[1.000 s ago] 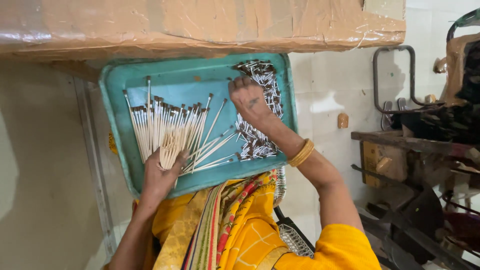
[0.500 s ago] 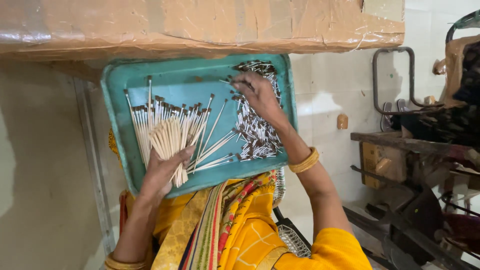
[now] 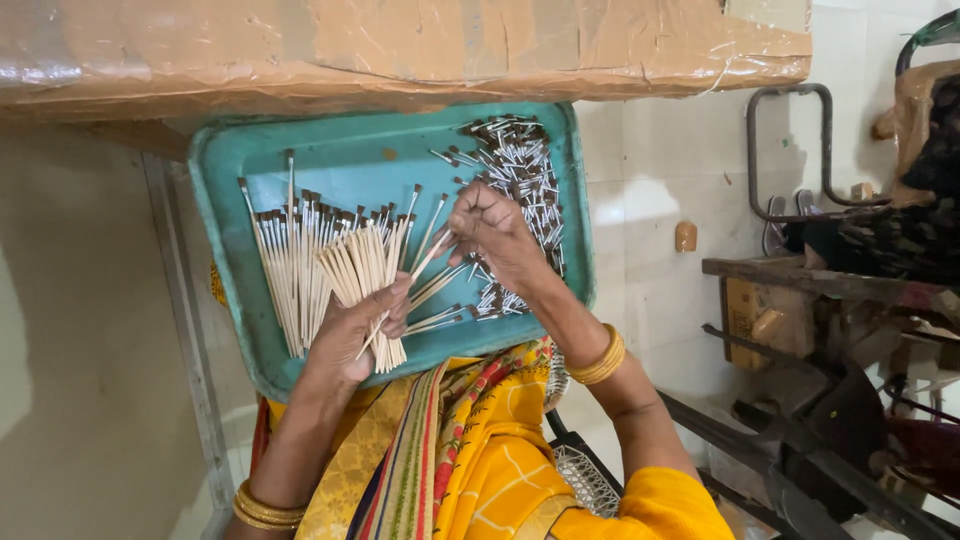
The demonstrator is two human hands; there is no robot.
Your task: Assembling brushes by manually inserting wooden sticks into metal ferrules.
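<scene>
Left hand [image 3: 352, 335] is clenched around a fanned bunch of pale sticks [image 3: 362, 275], held over the near-middle of the teal tray [image 3: 225, 290]. Right hand [image 3: 492, 232] pinches a single stick [image 3: 428, 258] between fingertips, its free end angled down toward the bunch in the left hand, close to touching it. The tray sits on the person's lap, over yellow patterned cloth [image 3: 470, 450]. More brush-tipped sticks [image 3: 285, 255] lie in a loose row on the tray's left side, tips pointing away from the person. A heap of small dark-and-silver metal caps [image 3: 520, 175] runs along the tray's right side, just behind the right hand. Gold bangles [image 3: 600, 358] on the right wrist. A taped cardboard box [image 3: 400, 45] overhangs the tray's far edge.
</scene>
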